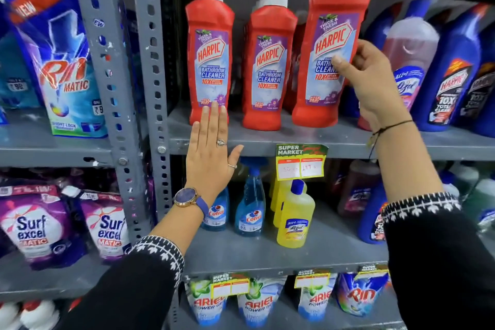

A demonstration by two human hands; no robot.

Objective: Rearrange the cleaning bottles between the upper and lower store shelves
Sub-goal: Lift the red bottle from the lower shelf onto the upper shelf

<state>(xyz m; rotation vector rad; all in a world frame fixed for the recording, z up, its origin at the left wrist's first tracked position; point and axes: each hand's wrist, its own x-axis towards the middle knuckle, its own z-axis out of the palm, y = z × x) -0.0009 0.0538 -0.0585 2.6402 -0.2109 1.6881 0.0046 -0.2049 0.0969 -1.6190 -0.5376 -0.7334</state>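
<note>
both hands up: left hand (pixel 213 153) fingers spread flat, right hand (pixel 373 88) fingers grip one of three red harpic bottles (pixel 332 46).

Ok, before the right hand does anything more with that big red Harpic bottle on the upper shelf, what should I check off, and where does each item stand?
1. Right hand on the large red Harpic bottle: ok, thumb across the label, fingers behind it.
2. Bottle base settled on the upper shelf: cannot tell, it sits near the front edge.
3. Left hand free: ok, open and flat, fingertips by the left Harpic bottle.
4. Neighbouring middle Harpic bottle upright: ok.
5. Room on the lower shelf: ok, bare front area beside the yellow Lizol bottle.
6. Caps closed: ok where visible; the held bottle's cap is cropped.
</note>
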